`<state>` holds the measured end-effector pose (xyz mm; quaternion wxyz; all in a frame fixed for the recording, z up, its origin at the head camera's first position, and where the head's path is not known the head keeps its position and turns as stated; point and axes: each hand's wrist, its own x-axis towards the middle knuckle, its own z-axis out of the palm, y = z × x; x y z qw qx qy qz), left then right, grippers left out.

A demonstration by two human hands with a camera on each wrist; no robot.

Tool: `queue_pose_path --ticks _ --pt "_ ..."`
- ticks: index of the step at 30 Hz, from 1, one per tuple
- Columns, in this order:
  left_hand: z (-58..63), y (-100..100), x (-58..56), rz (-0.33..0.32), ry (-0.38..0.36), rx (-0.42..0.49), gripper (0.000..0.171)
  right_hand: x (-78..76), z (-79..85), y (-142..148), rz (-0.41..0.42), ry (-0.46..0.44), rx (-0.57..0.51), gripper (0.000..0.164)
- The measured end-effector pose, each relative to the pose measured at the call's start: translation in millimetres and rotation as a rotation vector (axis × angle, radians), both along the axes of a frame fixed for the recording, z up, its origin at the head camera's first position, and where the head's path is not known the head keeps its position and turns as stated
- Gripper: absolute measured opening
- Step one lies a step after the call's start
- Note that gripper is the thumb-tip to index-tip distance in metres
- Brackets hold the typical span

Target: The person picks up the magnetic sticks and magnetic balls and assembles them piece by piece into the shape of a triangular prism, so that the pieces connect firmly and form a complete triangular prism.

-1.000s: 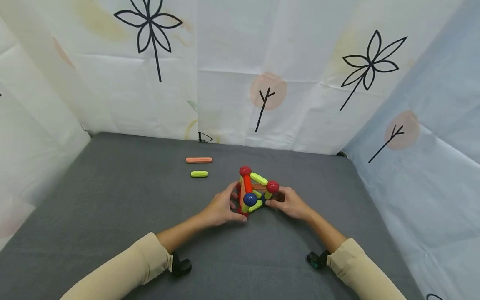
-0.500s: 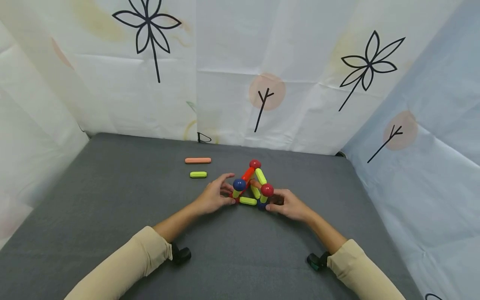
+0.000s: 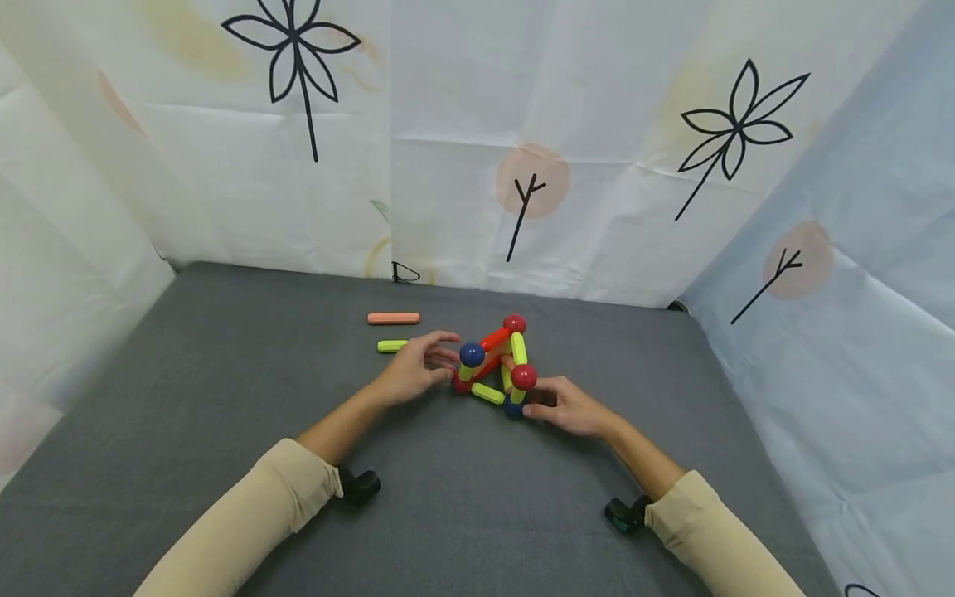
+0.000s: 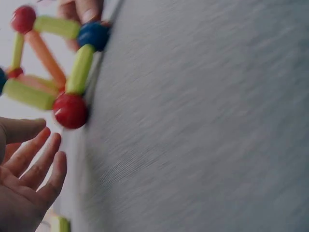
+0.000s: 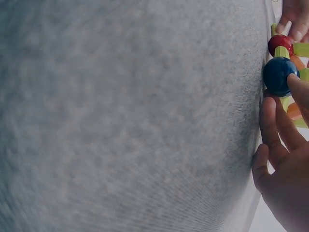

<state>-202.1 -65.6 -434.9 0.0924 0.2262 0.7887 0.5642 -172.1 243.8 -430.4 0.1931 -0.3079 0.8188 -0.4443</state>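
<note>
A frame of magnetic rods and balls stands on the grey cloth, with a blue ball (image 3: 472, 355) and two red balls on top, and green, red and orange rods between them. My right hand (image 3: 570, 408) holds the frame at its lower right corner, thumb and fingers on the lower blue ball (image 5: 280, 76). My left hand (image 3: 410, 369) is beside the frame's left side, fingers spread and loosely bent. In the left wrist view a small gap shows between that hand and the lower red ball (image 4: 70, 110). Part of the frame's far side is hidden.
A loose orange rod (image 3: 393, 318) lies behind my left hand. Closer in, a loose green rod (image 3: 391, 346) is partly covered by that hand. Printed white cloth (image 3: 448, 166) stands up along the back and sides of the grey-covered table (image 3: 246, 356).
The frame has turned, its blue-topped corner swinging leftward and back. My left hand held its left side, then let go and drew off to the left. My right hand stays at the lower corner.
</note>
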Motion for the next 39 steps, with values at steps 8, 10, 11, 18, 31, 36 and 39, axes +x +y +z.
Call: queue_pose_path --ticks 8,10,11,18,31,36,39 --pt "9.4 -41 -35.0 0.305 0.170 -0.003 0.045 -0.2 -1.2 -1 0.011 -0.004 -0.030 0.030" --pt "7.6 -51 -42.6 0.345 0.172 -0.052 0.048 -0.2 -1.0 0 0.010 -0.009 -0.032 0.030" --pt "5.7 -56 -46.0 0.355 0.163 -0.086 0.050 -0.2 -0.9 0 0.009 -0.011 -0.033 0.030" --pt "-9.3 -72 -59.5 0.364 0.028 -0.182 0.056 1.1 -0.3 0 -0.004 -0.014 -0.017 0.030" --pt "-7.3 -77 -52.4 0.416 0.096 -0.254 0.038 1.6 -0.1 0 -0.021 -0.022 0.001 0.030" --pt "2.7 -79 -40.8 0.417 0.068 -0.100 0.042 1.6 -0.3 0 -0.020 -0.020 -0.005 0.030" --pt "11.7 -78 -29.6 0.356 -0.017 -0.005 0.048 1.8 -0.5 -1 -0.018 -0.018 -0.007 0.030"
